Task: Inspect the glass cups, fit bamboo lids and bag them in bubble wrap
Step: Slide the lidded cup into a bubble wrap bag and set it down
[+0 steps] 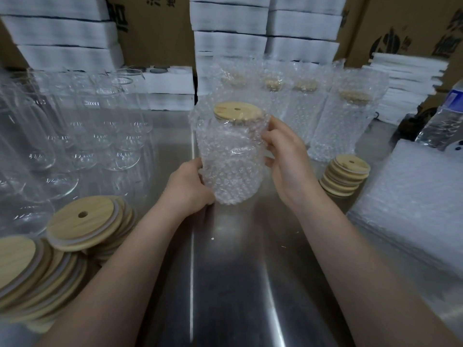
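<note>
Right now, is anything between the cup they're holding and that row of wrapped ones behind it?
Nothing visible does. The bagged cup in the left hand and right hand faces the wrapped row directly; the small lid stack sits off to the right.

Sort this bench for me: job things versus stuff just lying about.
Job: bagged cup in left hand and right hand, its bamboo lid, bare glass cups, lid stacks, bubble-wrap bags, finished wrapped cups.
Lying about: water bottle, cardboard boxes, white foam stacks.
</note>
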Demonstrator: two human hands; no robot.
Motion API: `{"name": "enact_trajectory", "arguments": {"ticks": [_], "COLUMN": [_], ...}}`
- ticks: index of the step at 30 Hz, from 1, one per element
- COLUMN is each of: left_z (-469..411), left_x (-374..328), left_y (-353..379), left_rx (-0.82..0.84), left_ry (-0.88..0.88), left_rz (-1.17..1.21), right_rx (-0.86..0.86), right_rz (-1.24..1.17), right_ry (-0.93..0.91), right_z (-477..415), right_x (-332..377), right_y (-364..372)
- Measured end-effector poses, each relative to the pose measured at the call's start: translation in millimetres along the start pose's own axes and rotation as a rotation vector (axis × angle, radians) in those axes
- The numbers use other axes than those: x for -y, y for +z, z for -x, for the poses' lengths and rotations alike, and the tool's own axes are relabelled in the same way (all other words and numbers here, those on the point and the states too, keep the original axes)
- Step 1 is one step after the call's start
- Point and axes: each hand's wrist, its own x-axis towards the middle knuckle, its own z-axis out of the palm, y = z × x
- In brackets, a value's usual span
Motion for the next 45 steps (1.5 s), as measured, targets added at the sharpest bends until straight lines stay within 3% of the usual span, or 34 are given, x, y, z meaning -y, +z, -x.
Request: {"name": "enact_trajectory", "arguments": {"ticks": [5, 10, 15, 18, 23, 28, 45], "left_z": [-3, 0, 12, 14, 10, 10, 16], "left_x": [6, 0, -18, -24, -31, -32, -48], "left_y": [5, 7, 3, 4, -1, -1, -11], "left_rx": [-0.102, -0.1, 0.03, 0.006, -0.134, -0.236, -0.384], "left_ry": [0.008, 0.024, 0.167, 0.311, 0.438, 0.459, 0.493], "left_rz": [0.064, 0.117, 0.554, 0.825, 0.912, 0.937, 1.068], "right_rx": [-0.012, -0.017, -0.053, -0.034, -0.032, -0.106, -0.034], "right_rz": [0.021, 0.023, -0.005, -0.001, -0.02, -0.047, -0.216], "right_ry": [0.016, -0.013, -0.014, -0.051, -0.119, -0.153, -0.179], "right_z": [-1, 1, 2, 3, 6, 5, 12], "right_x": [-1, 1, 4, 5, 7, 10, 20], "right_y": [0, 0, 0, 0, -1, 0, 0]}}
